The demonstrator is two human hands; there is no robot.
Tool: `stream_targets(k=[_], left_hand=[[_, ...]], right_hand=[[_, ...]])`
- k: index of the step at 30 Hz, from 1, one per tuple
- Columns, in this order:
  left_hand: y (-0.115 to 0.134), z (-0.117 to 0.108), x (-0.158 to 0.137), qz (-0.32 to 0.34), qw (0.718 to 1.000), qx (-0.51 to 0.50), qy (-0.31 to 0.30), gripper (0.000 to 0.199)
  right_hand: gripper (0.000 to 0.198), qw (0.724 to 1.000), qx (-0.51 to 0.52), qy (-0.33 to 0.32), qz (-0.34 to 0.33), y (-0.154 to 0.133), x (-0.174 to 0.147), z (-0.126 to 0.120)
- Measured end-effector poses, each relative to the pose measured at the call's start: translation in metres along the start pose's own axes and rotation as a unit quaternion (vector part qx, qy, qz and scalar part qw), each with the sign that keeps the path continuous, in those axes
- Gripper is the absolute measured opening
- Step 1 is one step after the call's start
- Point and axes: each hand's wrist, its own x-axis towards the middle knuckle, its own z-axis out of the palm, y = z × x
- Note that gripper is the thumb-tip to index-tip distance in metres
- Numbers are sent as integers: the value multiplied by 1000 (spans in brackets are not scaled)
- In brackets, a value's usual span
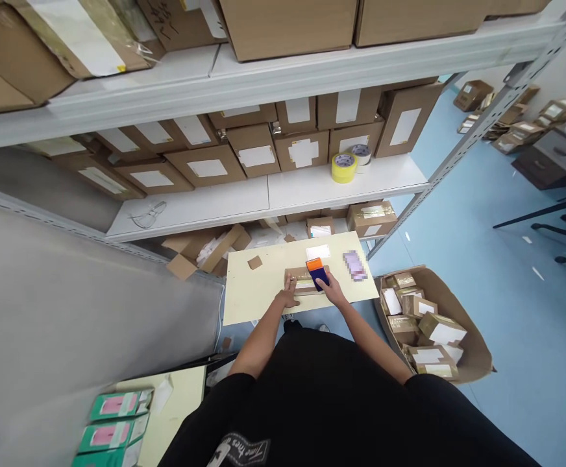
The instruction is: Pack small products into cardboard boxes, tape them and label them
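Evidently a small, oblong brown cardboard carton with a pale label (296, 273) is lying on a pale yellow rectangular tabletop (248, 295), near the edge closest to the wearer; the left hand (289, 295) is resting on its left end, fingers spreading over the top and thumb standing apart near the front side; the right hand (332, 290) is holding a dark-blue and orange block-shaped tool (318, 275), fingers closing around its lower end, over the carton's right part; whether the tool is touching the cardboard, I cannot tell; for good work, the left palm should be bearing down evenly, keeping the carton from sliding, while the right wrist should be staying steady and the tool square to the surface, its pressure light enough to spare the label; beyond the carton, a white paper sheet (318, 252) is lying just behind, a brown cardboard scrap (254, 262) off to the left, and a blurred purple item (356, 266) to the right; farther out, a large open brown cardboard box (458, 311) is holding many taped cartons on the floor.
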Motion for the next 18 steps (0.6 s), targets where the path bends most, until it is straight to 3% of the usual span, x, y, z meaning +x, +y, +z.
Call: stream_targets(k=[2,5,7,9,11,13,15,18], left_hand=[[2,-2,-6,-11,1000,-3,-26,125],[8,-9,-17,-12,1000,-11,-8,116],[17,-15,-26,-46,998,-12,28,105],[29,-25,-33,-66,991,-34,111,86],[42,-40,-38,-28,975,-82,204,63],[55,-58,-38,49,957,-144,248,47],[66,-76,-35,90,939,-211,256,44],[79,-96,-28,114,933,-265,216,39]], right_hand=[[48,1000,2,-21,-2,1,7,-1],[49,998,24,-51,-8,7,10,-8],[48,996,37,-76,-7,9,10,-15],[48,994,54,-99,-1,10,9,-21],[49,990,75,-117,8,9,8,-26],[51,988,87,-130,13,9,6,-30],[53,986,85,-140,15,8,4,-33],[51,986,71,-147,17,8,2,-36]])
